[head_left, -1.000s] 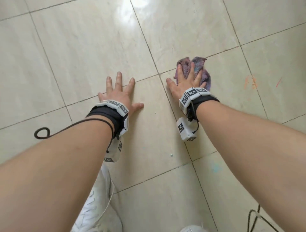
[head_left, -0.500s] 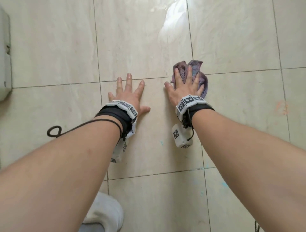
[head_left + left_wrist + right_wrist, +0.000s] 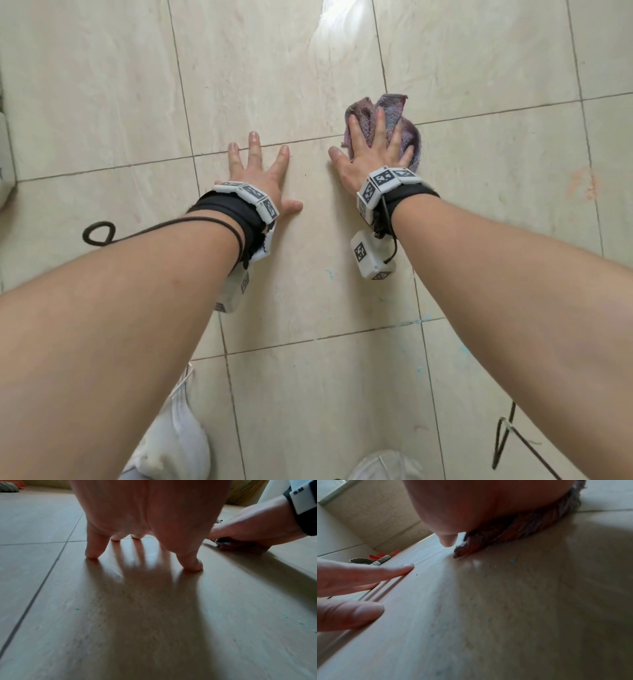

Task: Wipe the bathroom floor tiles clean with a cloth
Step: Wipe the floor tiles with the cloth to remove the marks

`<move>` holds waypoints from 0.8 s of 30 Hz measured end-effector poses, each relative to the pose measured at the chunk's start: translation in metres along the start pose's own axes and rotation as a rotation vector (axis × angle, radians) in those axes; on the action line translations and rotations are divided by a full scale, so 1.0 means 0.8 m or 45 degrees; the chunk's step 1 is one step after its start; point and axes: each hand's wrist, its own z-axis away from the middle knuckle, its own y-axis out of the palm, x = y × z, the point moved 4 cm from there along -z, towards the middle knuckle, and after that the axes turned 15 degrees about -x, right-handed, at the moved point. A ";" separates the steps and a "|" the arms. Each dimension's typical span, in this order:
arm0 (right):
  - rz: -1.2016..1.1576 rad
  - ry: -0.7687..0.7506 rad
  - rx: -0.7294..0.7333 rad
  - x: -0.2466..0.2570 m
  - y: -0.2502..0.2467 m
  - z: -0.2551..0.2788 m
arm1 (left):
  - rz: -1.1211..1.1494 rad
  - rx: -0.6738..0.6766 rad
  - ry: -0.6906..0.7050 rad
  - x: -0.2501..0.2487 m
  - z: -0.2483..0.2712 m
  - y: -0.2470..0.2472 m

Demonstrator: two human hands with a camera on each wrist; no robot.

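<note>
A crumpled purple-grey cloth (image 3: 394, 113) lies on the beige floor tiles (image 3: 274, 85), over a grout crossing. My right hand (image 3: 371, 150) presses flat on it with straight, spread fingers; the thumb rests on bare tile. From the right wrist view the cloth (image 3: 530, 524) bunches under the palm. My left hand (image 3: 260, 171) is spread flat on the tile to the left, holding nothing; its fingertips (image 3: 92, 554) touch the floor. The left wrist view shows the right hand (image 3: 248, 526) on the cloth (image 3: 240, 546).
Small turquoise specks (image 3: 329, 274) and an orange smear (image 3: 582, 181) mark the tiles. A black cable loop (image 3: 99, 233) lies at left, another cable (image 3: 507, 442) at lower right. White shoes (image 3: 171, 445) stand near the bottom edge. A white fixture (image 3: 5, 171) sits at far left.
The view has swung, so both hands sit differently in frame. The right hand with the cloth has slid across the tile onto the grout crossing; the left hand stays planted.
</note>
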 end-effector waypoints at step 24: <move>0.100 -0.320 0.159 0.059 0.051 0.134 | 0.055 -0.185 0.071 0.078 0.033 0.023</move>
